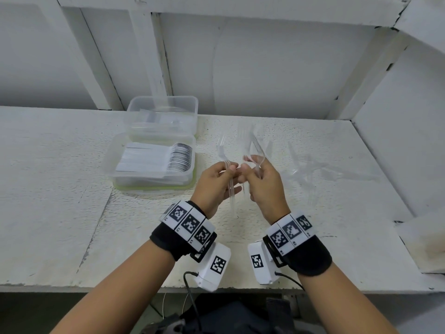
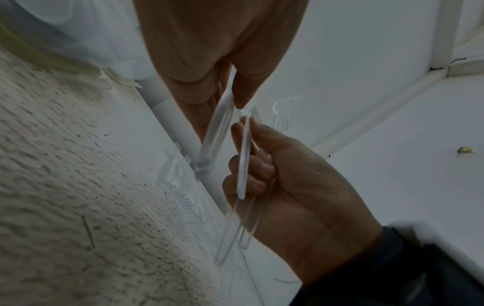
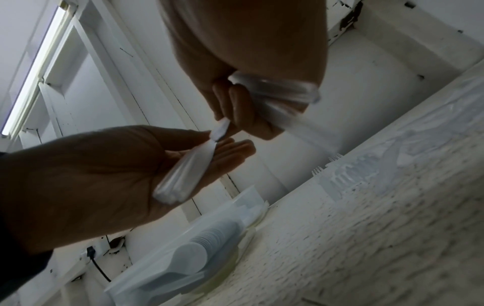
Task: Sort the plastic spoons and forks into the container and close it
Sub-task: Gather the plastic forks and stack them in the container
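A clear plastic container (image 1: 111, 162) with a green-edged base stands left of centre, with a row of stacked white spoons (image 1: 178, 157) in it. My left hand (image 1: 230, 177) pinches a bundle of clear forks (image 1: 226, 165) between thumb and fingers, tines pointing away. Close beside it, my right hand (image 1: 248, 175) grips more clear forks (image 1: 255, 150). In the left wrist view the right hand (image 2: 288, 186) curls round thin fork handles (image 2: 243, 165). In the right wrist view the left hand (image 3: 104, 176) holds its fork bundle (image 3: 183, 176). Loose clear forks (image 1: 310, 172) lie on the table to the right.
A second clear tub (image 1: 163, 112) stands right behind the container, against the white wall. The white rough table (image 1: 60, 189) ends at a side wall on the right. Cables hang from the wrist cameras below the table's front edge.
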### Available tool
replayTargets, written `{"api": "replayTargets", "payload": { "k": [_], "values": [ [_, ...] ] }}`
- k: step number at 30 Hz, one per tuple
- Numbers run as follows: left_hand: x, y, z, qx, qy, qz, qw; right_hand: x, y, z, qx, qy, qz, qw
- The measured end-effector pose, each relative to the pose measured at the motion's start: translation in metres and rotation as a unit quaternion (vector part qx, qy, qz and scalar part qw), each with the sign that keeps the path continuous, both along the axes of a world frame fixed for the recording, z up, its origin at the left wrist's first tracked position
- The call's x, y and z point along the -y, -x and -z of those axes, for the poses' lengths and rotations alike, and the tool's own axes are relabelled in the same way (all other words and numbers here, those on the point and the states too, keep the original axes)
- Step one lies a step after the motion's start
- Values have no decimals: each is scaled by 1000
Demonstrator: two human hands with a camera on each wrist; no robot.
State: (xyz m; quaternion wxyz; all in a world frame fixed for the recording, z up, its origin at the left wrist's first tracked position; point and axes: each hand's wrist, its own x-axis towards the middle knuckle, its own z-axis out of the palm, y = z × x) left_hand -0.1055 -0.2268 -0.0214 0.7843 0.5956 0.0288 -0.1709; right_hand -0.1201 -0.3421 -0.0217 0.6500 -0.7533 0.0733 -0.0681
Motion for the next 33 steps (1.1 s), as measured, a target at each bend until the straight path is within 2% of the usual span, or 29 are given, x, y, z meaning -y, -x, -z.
{"api": "replayTargets", "payload": {
  "k": [4, 8, 14, 23, 29, 33],
  "values": [
    [-1, -2, 0, 7, -2, 10, 1000, 1, 0, -2, -3, 1, -22, 1000],
    [0, -1, -2, 13, 32, 30, 999, -1, -2, -2, -7, 10, -33, 999],
    [0, -2, -5, 11, 35, 25, 999, -4, -2, 3, 1, -7, -38, 999],
    [-5, -3, -8, 1, 66, 36, 997, -5, 1, 0, 26, -76, -26, 996],
    [-6, -1, -9, 8, 52, 49, 997, -7, 2, -3, 21, -29, -42, 999],
    [-10, -3, -10, -9, 42, 55, 998, -5, 5, -3, 28, 58, -45, 997]
  ]
}}
